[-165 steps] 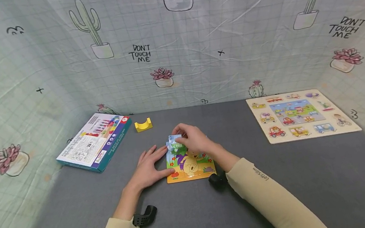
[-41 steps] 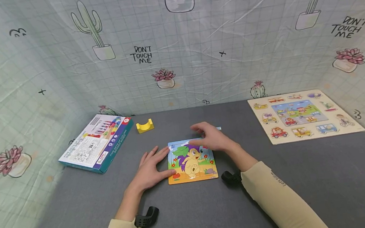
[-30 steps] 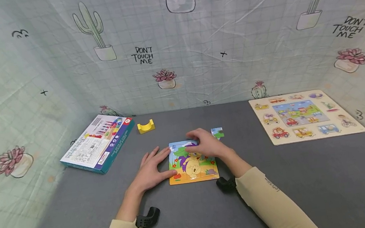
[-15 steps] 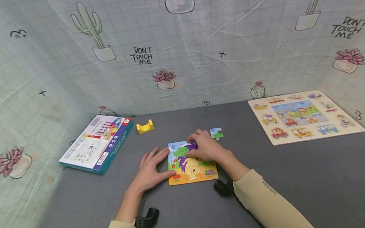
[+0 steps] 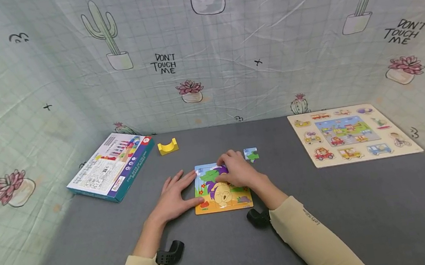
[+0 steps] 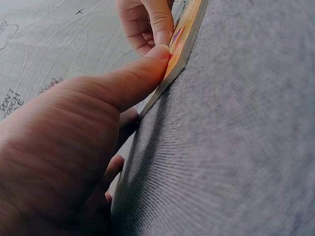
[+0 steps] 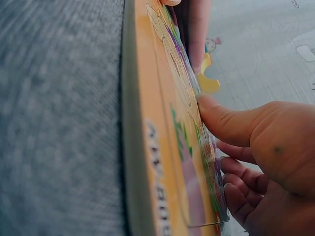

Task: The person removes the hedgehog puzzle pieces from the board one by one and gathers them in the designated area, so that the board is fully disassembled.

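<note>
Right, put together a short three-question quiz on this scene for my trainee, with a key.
1. True or false: the loose puzzle piece lies apart from the small puzzle, near its far right corner.
2. What colour is the curved block beside the box? A) red B) yellow C) green
3. Whose thumb lies over the small puzzle's left edge: the left or the right hand's?

Key:
1. True.
2. B, yellow.
3. The left hand's; the right hand reaches over the puzzle from the other side.
</note>
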Motion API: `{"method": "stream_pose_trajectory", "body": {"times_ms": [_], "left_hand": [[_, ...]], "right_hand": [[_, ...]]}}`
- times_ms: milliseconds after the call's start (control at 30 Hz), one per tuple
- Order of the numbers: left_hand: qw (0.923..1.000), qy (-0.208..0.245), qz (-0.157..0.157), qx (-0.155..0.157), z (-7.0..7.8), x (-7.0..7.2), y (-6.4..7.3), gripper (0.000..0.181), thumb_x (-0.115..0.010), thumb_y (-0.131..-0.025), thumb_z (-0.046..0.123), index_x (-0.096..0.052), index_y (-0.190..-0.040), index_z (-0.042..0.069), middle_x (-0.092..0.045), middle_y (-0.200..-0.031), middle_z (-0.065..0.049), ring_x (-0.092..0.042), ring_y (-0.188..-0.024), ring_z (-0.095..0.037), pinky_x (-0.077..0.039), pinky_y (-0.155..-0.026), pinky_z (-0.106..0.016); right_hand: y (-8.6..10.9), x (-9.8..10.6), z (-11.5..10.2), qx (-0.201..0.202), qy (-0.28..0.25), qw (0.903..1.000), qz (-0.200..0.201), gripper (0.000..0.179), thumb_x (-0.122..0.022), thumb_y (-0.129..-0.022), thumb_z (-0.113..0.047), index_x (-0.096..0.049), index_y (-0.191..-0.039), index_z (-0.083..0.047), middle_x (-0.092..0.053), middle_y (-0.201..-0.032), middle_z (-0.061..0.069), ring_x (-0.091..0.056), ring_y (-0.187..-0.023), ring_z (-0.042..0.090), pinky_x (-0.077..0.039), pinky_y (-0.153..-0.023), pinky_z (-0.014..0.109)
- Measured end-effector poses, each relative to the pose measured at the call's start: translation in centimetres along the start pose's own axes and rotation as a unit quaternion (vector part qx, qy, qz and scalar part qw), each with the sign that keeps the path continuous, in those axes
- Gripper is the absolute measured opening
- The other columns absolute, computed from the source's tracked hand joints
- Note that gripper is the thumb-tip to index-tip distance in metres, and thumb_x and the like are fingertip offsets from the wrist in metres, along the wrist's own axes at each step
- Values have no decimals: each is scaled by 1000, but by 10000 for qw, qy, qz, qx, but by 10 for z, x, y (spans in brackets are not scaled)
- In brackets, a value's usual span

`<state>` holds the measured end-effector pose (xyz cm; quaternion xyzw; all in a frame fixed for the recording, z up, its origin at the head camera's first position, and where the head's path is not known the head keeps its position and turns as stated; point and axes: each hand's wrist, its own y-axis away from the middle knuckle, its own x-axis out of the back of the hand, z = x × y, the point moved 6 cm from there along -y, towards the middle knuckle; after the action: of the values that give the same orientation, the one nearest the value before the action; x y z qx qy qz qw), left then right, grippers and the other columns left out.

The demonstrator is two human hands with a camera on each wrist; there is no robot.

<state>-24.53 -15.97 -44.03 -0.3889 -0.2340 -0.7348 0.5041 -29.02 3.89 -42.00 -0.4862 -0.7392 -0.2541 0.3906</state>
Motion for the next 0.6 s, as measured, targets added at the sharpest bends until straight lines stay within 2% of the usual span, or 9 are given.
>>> {"method": "stream_pose_trajectory", "body": {"times_ms": [200,433,600], "left_hand": [[10000,40,-17,-6,1,0,0,84,-77,-86,50,-45,-154,12,-41,-158,-5,-18,-151,-37,-3,-118,-62],[10000,29,-21,-5,0,0,0,84,-77,-86,50,-45,-154,12,-42,-158,-5,-18,-151,-36,-3,-118,-61],[10000,56,-9,-48,0,0,0,84,-77,-86,49,-45,-154,12,-41,-158,-5,-18,-151,-36,-3,-118,-61]], "right_hand": [[1,0,-1,10,-58,10000,-12,46,-78,-91,-29,-60,-125,-4,-52,-125,11,-43,-116,29,-43,-100,44],[3,1,-5,191,-19,9998,18,52,-77,-92,-27,-58,-135,-4,-50,-129,13,-41,-118,31,-42,-98,46],[4,2,-7,314,-31,9995,-9,46,-76,-93,-25,-61,-131,-5,-48,-131,14,-38,-121,32,-42,-99,48]]}}
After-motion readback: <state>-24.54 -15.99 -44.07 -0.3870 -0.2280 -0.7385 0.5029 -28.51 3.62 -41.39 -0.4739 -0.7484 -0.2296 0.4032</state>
